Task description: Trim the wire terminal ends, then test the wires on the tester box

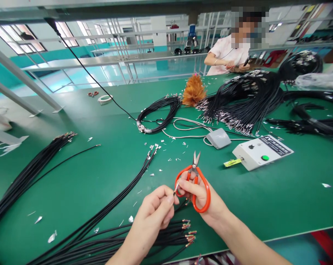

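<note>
Near the front of the green table, my left hand (158, 209) pinches a black cable (175, 193) close to its end, where a short silvery length sticks out. My right hand (195, 189) holds scissors (206, 193) with red-orange handles, their blades parted and pointing away from me. The thumb and a finger of that same hand touch the silvery cable end. Below my hands lies a bundle of black cables (172, 237) with coloured wire ends showing. Left of my hands runs a thinner group of black cables (128, 187) with silvery tips.
A white control box (251, 156) with a green button and a grey pedal (218, 138) stand right of centre. Beyond are a coiled cable (158, 114), an orange fluffy thing (194, 91) and heaped black cables (246, 95). A person (229, 51) works across the table. Foil scraps are scattered about.
</note>
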Demonstrator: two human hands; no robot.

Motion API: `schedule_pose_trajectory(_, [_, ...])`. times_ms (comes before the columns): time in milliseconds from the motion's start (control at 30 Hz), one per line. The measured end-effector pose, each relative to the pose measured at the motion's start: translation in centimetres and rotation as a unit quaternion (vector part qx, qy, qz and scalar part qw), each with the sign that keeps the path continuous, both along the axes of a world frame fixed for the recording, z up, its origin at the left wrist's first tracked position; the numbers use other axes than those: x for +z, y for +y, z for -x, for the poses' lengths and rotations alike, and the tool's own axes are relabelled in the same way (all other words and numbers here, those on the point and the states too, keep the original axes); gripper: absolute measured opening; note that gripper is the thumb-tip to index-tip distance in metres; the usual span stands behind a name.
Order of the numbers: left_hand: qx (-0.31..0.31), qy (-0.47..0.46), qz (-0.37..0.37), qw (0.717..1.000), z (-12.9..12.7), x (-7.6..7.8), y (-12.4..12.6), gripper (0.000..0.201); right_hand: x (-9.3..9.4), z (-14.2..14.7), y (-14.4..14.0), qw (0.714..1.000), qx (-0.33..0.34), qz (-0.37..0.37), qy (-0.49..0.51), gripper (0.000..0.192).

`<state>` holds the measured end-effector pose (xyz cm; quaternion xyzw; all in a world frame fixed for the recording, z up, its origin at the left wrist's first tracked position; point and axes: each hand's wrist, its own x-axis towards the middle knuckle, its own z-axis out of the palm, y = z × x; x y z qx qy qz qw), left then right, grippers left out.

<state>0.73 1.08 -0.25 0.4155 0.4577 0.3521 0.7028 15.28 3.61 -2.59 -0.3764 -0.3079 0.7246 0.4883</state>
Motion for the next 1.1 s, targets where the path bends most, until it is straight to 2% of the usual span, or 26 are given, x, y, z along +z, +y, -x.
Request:
schedule_pose_trajectory(167, [0.045,-0.005,0.007,0.999,-0.1,-0.1,-0.2,0.029,0.1,0.0,-0.1,1.000,-0.002,0.005,0.019,0.021])
schedule_pose_trajectory(300, [0.041,-0.008,0.024,0.999,-0.2,-0.1,-0.4,0.028,0.1,0.3,-0.2,1.000,-0.005,-0.009,0.027,0.021])
schedule_pose_trajectory(400, [0.052,-0.031,0.034,0.998,-0.1,-0.2,-0.4,0.027,-0.4,0.9,-0.9,0.999,-0.031,0.000,0.032,0.022])
schedule_pose_trajectory(467, [0.068,-0.051,0.042,0.996,0.0,-0.1,-0.3,0.028,-0.9,1.3,-1.6,0.999,-0.039,0.007,0.012,0.023])
schedule_pose_trajectory(567, [0.085,-0.071,0.048,0.993,0.1,0.0,-0.2,0.028,-1.3,1.5,-2.6,0.999,-0.008,0.024,-0.035,0.024])
schedule_pose_trajectory(867, [0.061,-0.041,0.048,0.996,-0.2,0.4,-0.3,0.030,0.8,0.0,-0.9,0.997,-0.017,-0.040,-0.065,0.021])
schedule_pose_trajectory(1100, [0.076,-0.001,0.024,0.997,-0.4,-0.4,-0.6,0.033,0.7,1.1,-1.2,0.996,-0.077,-0.041,-0.026,0.025])
